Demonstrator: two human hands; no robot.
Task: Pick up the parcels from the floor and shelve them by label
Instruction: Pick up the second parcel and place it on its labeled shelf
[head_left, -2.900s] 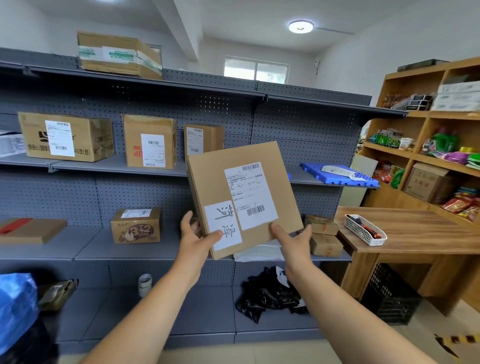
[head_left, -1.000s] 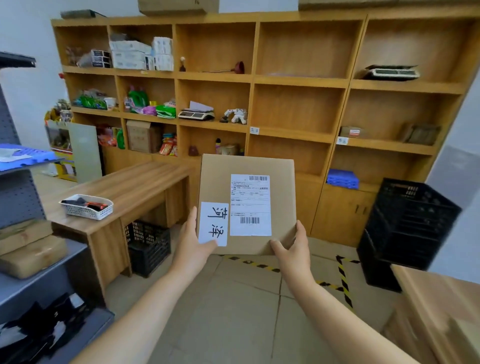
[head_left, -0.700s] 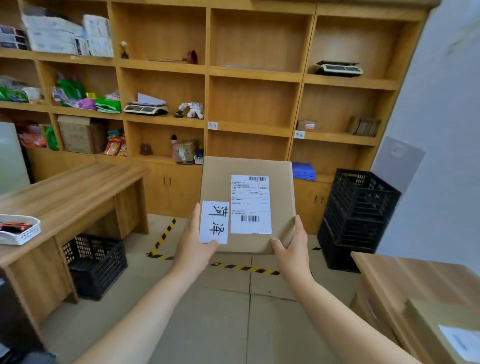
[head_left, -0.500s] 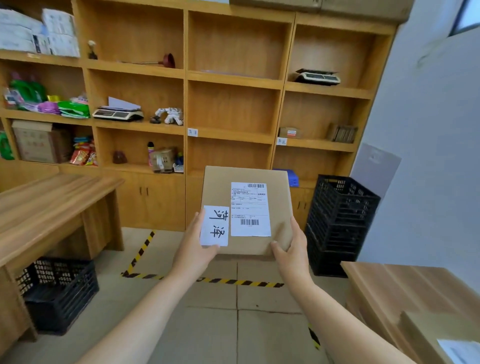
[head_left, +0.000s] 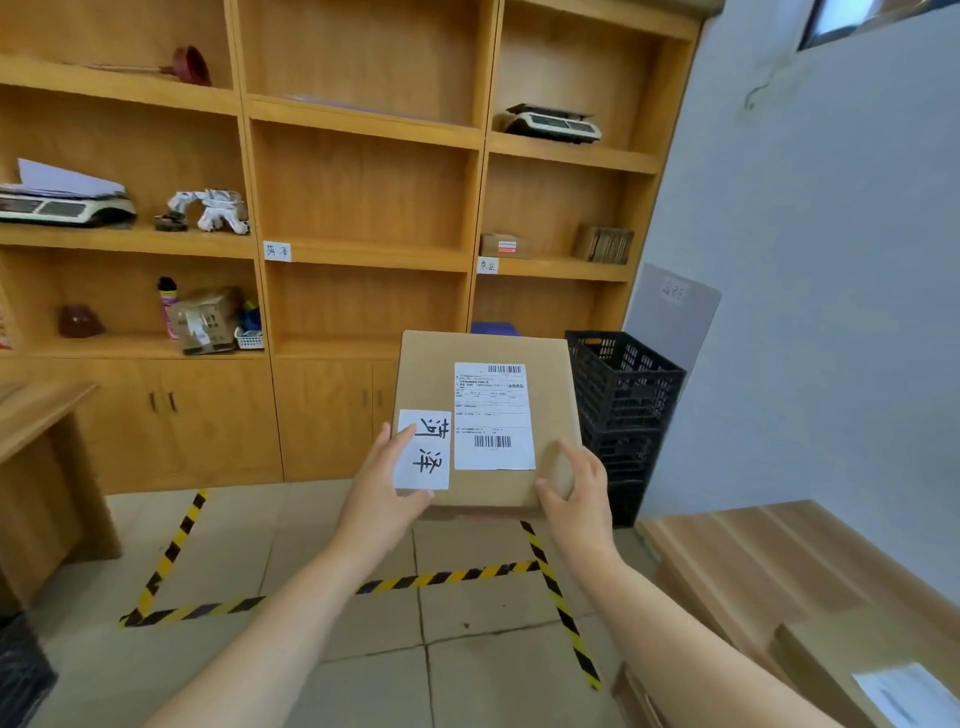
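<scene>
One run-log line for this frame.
phase: carrying | held: parcel | left hand: gripping | right hand: gripping | facing: wooden shelves

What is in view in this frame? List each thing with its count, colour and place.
parcel: 1, brown with two white labels, centre, held in both hands
shelving: 1, wooden, back wall, with two small white tags on its edges
scales: 2, white, one upper right bay, one left bay under paper
plunger: 1, red, top left bay
small box: 1, brown, right bay
crates: 1 stack, black, right of the shelving
tape: striped yellow and black, on the floor
desk: 1, wooden, left edge
flat box: 1, brown with a white label, lower right
left hand: grip on the parcel's lower left corner
right hand: grip on its lower right corner
</scene>
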